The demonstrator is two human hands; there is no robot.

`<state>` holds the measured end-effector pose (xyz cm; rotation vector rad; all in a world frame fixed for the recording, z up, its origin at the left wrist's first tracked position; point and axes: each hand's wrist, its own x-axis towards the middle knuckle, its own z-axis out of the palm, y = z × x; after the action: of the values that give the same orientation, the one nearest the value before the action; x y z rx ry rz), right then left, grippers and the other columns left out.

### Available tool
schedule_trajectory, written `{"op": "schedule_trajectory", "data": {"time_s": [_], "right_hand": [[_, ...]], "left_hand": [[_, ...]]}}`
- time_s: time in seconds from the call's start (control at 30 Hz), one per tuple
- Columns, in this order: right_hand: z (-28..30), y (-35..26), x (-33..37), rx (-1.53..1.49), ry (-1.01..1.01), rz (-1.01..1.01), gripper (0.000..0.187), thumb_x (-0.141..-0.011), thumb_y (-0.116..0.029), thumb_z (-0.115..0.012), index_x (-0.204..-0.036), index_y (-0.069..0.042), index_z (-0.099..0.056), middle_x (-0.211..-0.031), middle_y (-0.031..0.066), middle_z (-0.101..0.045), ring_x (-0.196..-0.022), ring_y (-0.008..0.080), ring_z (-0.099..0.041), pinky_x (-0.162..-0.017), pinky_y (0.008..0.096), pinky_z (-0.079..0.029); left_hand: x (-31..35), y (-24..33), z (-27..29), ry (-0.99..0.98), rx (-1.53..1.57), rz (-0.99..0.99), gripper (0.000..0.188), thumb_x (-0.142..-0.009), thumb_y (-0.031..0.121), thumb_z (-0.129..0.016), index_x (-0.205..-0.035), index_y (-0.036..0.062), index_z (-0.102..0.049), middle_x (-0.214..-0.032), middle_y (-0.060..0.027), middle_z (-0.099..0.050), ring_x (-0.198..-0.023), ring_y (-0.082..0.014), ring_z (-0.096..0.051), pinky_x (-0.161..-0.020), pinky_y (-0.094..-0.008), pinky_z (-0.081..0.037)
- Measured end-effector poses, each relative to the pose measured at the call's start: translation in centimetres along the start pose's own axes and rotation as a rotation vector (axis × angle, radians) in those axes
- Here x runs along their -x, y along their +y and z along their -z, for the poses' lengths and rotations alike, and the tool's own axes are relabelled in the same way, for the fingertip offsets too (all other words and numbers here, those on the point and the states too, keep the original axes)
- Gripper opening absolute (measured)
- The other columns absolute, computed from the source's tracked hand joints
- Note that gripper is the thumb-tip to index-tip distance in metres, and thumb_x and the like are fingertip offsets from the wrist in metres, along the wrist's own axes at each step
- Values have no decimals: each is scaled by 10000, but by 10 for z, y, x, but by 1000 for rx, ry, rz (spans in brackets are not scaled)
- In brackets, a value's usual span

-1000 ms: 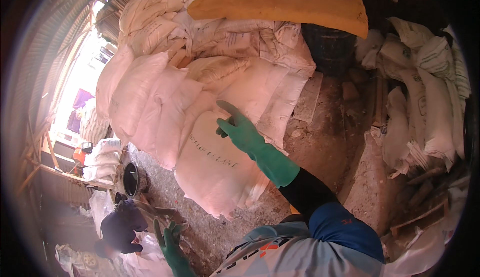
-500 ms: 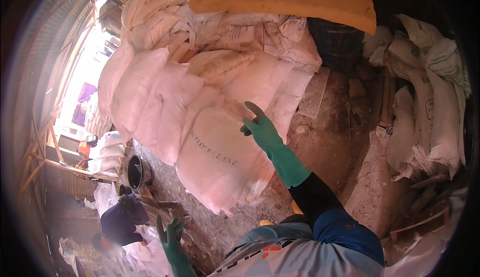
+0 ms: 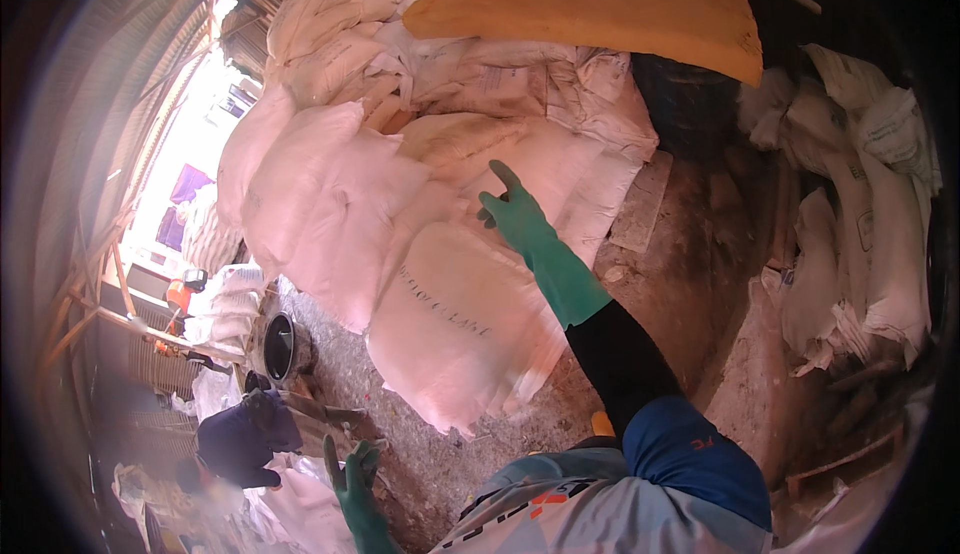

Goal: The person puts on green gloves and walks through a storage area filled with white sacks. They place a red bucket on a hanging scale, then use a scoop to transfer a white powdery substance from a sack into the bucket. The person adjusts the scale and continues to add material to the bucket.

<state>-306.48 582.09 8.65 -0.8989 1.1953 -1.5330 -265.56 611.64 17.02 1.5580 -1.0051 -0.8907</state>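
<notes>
My right hand (image 3: 518, 222), in a long green rubber glove, reaches out over a heap of full whitish sacks. Its index finger is stretched out and the thumb stands apart; nothing is in it. Whether it touches the sacks cannot be made out. Just below it lies the nearest sack (image 3: 440, 344), bulging, with dark lettering across it. More plump sacks (image 3: 310, 204) overlap to its left. Low in the view is my left hand (image 3: 355, 482), gloved in the same green, fingers spread and holding nothing, apart from the sacks.
An orange-brown curved sheet (image 3: 590, 14) lies behind the heap, above a dark drum (image 3: 685, 99). More sacks (image 3: 850, 224) lean at the right. A black bucket (image 3: 282, 346) stands at the left, near a bent-over person in dark clothes (image 3: 240, 444).
My right hand has moved a little farther forward over the heap. The whole view has shifted slightly, so the sacks appear farther right. My left hand remains low with its fingers spread.
</notes>
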Motion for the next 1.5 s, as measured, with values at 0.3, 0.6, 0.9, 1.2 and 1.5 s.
{"op": "schedule_trajectory", "data": {"time_s": [0.3,0.6,0.9,1.2,1.5], "right_hand": [[7,73,21,77,-25,-100,729,-1010,-176,-651,-1669,-157,-341,-877,103,-716,-749,165,-718,-725,323,-593],[101,277,150,184,65,-411,713,-1017,-185,-679,-1659,-187,-369,-914,106,-704,-758,179,-720,-664,357,-596],[148,247,181,307,203,-468,698,-1026,-208,-661,-1659,-193,-370,-869,105,-708,-777,175,-725,-673,354,-591],[108,165,166,166,225,-272,659,-1043,-177,-635,-1653,-256,-396,-835,53,-700,-762,124,-677,-710,311,-562],[62,103,174,226,98,77,634,-1060,-197,-624,-1651,-286,-410,-796,8,-651,-723,86,-594,-717,294,-542]], "left_hand": [[19,-27,29,79,73,52,689,-1080,223,-571,-1692,133,-268,-1254,-163,-708,-1036,-214,-698,-1037,-383,-513],[44,-48,41,40,45,150,712,-1078,261,-579,-1696,130,-250,-1347,-177,-661,-1105,-233,-683,-1053,-394,-503],[29,-44,22,-114,18,97,677,-1100,243,-577,-1691,141,-264,-1311,-182,-693,-1128,-237,-703,-1034,-381,-531],[28,-45,14,-102,2,76,710,-1059,224,-596,-1683,111,-278,-1292,-178,-686,-1134,-259,-692,-1083,-413,-503],[44,-41,14,-84,25,43,676,-1085,213,-566,-1685,108,-273,-1252,-173,-673,-1093,-254,-691,-1088,-419,-515]]}}
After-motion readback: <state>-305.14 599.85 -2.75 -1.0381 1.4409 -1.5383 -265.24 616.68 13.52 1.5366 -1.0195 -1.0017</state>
